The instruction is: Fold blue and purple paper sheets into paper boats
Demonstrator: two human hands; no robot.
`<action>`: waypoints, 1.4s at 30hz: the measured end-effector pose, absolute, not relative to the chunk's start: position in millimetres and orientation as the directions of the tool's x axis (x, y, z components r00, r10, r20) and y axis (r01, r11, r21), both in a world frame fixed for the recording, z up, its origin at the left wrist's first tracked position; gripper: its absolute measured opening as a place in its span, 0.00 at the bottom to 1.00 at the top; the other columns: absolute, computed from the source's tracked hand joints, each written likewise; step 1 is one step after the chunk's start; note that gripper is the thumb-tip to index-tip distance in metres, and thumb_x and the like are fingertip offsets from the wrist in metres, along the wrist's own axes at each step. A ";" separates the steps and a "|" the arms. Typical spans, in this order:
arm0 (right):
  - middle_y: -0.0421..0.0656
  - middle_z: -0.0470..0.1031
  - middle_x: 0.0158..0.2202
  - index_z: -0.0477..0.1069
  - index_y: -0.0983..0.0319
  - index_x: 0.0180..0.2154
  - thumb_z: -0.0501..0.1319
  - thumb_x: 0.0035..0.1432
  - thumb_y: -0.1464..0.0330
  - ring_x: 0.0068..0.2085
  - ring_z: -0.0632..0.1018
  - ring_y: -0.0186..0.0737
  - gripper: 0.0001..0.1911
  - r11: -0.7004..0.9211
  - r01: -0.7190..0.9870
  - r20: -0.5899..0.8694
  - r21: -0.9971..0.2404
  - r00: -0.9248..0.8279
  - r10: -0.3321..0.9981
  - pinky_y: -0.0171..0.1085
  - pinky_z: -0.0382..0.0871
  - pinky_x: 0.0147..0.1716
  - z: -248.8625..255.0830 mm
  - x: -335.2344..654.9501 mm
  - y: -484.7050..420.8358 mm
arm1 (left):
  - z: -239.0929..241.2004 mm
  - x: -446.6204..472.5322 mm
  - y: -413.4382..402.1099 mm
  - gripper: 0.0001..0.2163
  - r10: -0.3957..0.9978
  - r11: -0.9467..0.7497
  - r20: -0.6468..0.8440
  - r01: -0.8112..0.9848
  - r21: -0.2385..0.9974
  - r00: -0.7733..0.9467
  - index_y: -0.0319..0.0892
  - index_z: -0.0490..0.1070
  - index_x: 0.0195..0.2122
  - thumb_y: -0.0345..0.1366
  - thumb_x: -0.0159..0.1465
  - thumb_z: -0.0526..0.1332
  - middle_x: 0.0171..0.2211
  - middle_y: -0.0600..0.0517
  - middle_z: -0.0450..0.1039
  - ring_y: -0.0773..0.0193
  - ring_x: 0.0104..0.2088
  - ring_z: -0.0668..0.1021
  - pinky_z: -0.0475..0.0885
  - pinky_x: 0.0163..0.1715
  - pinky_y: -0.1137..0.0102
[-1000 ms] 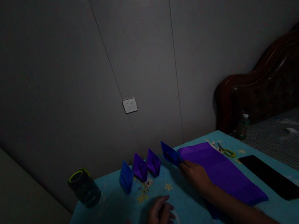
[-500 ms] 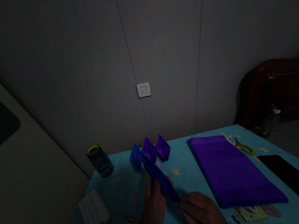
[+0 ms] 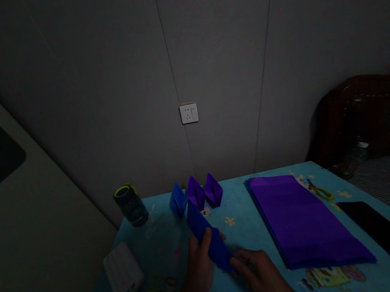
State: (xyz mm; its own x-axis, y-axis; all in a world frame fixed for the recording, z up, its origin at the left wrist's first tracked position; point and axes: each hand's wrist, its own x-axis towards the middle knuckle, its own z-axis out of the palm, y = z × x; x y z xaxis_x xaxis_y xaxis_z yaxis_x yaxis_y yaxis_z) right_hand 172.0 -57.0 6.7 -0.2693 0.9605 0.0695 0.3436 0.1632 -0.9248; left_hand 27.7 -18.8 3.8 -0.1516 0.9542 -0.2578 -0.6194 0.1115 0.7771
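Observation:
Both my hands grip one sheet of blue paper (image 3: 206, 236) over the light blue table (image 3: 166, 240). My left hand (image 3: 200, 267) is closed on its left edge, thumb on top. My right hand (image 3: 262, 277) pinches its near right corner. Behind the sheet, three folded paper boats stand in a row: a blue boat (image 3: 177, 200), a purple boat (image 3: 195, 193) and another purple boat (image 3: 213, 190). To the right lies a stack of purple paper (image 3: 301, 220).
A dark cup with a green rim (image 3: 130, 205) stands at the table's back left. A white power bank (image 3: 124, 275) lies at the left. Scissors (image 3: 318, 190) and a black phone (image 3: 385, 236) lie right of the stack. A wooden headboard (image 3: 369, 112) and bed are at the far right.
My right hand took a blue sheet from the stack's far left corner and brought it to the table's middle. My left hand rose and gripped it too. The view swung left.

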 end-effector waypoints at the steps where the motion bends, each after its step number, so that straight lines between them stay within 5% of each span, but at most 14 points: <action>1: 0.46 0.78 0.27 0.76 0.66 0.30 0.51 0.65 0.51 0.29 0.76 0.41 0.28 0.160 0.348 0.067 -0.924 -0.263 0.962 0.35 0.66 0.29 5.1 172.2 -56.2 | 4.6 27.6 -18.6 0.21 0.957 0.105 -0.248 -0.620 0.777 -0.148 0.38 0.72 0.34 0.49 0.48 0.74 0.25 0.52 0.78 0.62 0.26 0.80 0.73 0.28 0.71; 9: 0.47 0.79 0.25 0.77 0.67 0.30 0.52 0.62 0.46 0.28 0.79 0.40 0.32 0.067 0.147 0.002 -0.987 -0.404 0.915 0.36 0.70 0.31 -11.7 173.9 -53.4 | 5.5 24.5 -18.7 0.18 0.975 0.102 -0.205 -0.634 0.766 -0.090 0.38 0.72 0.30 0.47 0.49 0.74 0.22 0.53 0.76 0.64 0.25 0.80 0.74 0.28 0.71; 13: 0.45 0.76 0.21 0.75 0.66 0.25 0.47 0.66 0.48 0.25 0.78 0.38 0.34 0.158 0.288 0.029 -0.945 -0.408 0.912 0.33 0.69 0.28 -5.9 174.3 -59.6 | 3.1 25.9 -19.5 0.18 0.973 0.109 -0.215 -0.664 0.740 -0.080 0.39 0.72 0.33 0.46 0.51 0.73 0.24 0.54 0.76 0.62 0.28 0.81 0.75 0.32 0.69; 16: 0.45 0.78 0.24 0.76 0.64 0.28 0.46 0.70 0.58 0.25 0.79 0.37 0.28 0.340 0.548 0.129 -0.764 -0.386 0.913 0.32 0.66 0.27 -0.5 175.2 -64.1 | 4.0 26.0 -17.8 0.18 0.974 0.114 -0.219 -0.694 0.711 -0.063 0.41 0.72 0.39 0.45 0.53 0.72 0.29 0.52 0.79 0.60 0.32 0.82 0.75 0.35 0.67; 19: 0.47 0.79 0.25 0.75 0.64 0.32 0.49 0.68 0.70 0.24 0.79 0.40 0.19 0.508 0.756 0.255 -0.414 -0.439 0.862 0.34 0.63 0.25 -5.0 174.6 -65.3 | 5.3 24.0 -14.2 0.20 0.983 0.057 -0.169 -0.745 0.665 -0.076 0.43 0.72 0.43 0.45 0.53 0.72 0.33 0.52 0.78 0.61 0.33 0.81 0.74 0.38 0.66; 22: 0.47 0.77 0.20 0.75 0.65 0.31 0.54 0.64 0.76 0.20 0.77 0.40 0.12 0.579 0.811 0.321 -0.079 -0.529 0.785 0.35 0.61 0.22 -15.5 171.5 -66.2 | 7.2 21.9 -11.7 0.19 0.982 0.025 -0.163 -0.790 0.612 -0.096 0.41 0.73 0.36 0.48 0.51 0.72 0.29 0.54 0.75 0.65 0.30 0.78 0.72 0.34 0.69; 25: 0.45 0.77 0.20 0.75 0.66 0.37 0.57 0.62 0.78 0.20 0.76 0.40 0.09 0.606 0.794 0.356 0.037 -0.577 0.735 0.36 0.65 0.24 -20.1 166.1 -70.3 | 11.4 20.3 -12.5 0.18 0.985 0.051 -0.166 -0.824 0.565 -0.053 0.41 0.72 0.31 0.49 0.52 0.71 0.23 0.57 0.68 0.69 0.24 0.71 0.68 0.28 0.72; 30: 0.53 0.81 0.37 0.68 0.65 0.56 0.61 0.62 0.64 0.36 0.81 0.50 0.22 0.596 0.793 0.428 -0.128 -0.498 0.754 0.43 0.74 0.37 -7.7 158.4 -81.0 | 19.1 16.7 -15.4 0.18 0.994 0.083 -0.095 -0.885 0.458 0.044 0.40 0.71 0.34 0.52 0.58 0.66 0.22 0.58 0.62 0.71 0.21 0.65 0.63 0.24 0.74; 35: 0.53 0.74 0.52 0.57 0.57 0.65 0.58 0.65 0.61 0.49 0.78 0.49 0.29 0.542 0.610 0.298 -0.578 -0.461 0.836 0.45 0.73 0.47 8.8 157.4 -83.0 | 21.8 14.3 -14.7 0.21 0.989 0.148 -0.033 -0.909 0.390 0.147 0.39 0.71 0.30 0.56 0.58 0.64 0.21 0.58 0.59 0.72 0.20 0.63 0.61 0.22 0.74; 38: 0.48 0.76 0.47 0.65 0.55 0.61 0.54 0.68 0.63 0.46 0.77 0.42 0.22 0.422 0.366 0.268 -0.830 -0.402 0.876 0.41 0.72 0.47 11.8 157.2 -76.0 | 23.7 13.7 -15.5 0.22 0.984 0.172 -0.026 -0.902 0.396 0.176 0.39 0.72 0.31 0.58 0.58 0.62 0.21 0.57 0.62 0.71 0.21 0.66 0.64 0.24 0.74; 42: 0.44 0.75 0.36 0.75 0.58 0.53 0.60 0.64 0.60 0.37 0.77 0.40 0.18 0.309 0.201 0.260 -0.930 -0.240 0.935 0.37 0.72 0.36 8.7 158.4 -63.4 | 21.8 15.6 -17.5 0.25 0.979 0.192 -0.144 -0.872 0.451 0.142 0.39 0.75 0.41 0.58 0.57 0.63 0.31 0.49 0.75 0.61 0.33 0.77 0.72 0.36 0.67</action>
State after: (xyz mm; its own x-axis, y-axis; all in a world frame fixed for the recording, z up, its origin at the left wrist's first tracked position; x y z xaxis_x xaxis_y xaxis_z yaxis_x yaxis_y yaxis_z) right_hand 158.4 -63.4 8.7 -0.2400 0.9354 0.2595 0.2006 0.3094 -0.9295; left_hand 15.6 -17.5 21.8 0.1416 0.9794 -0.1437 -0.8715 0.1922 0.4511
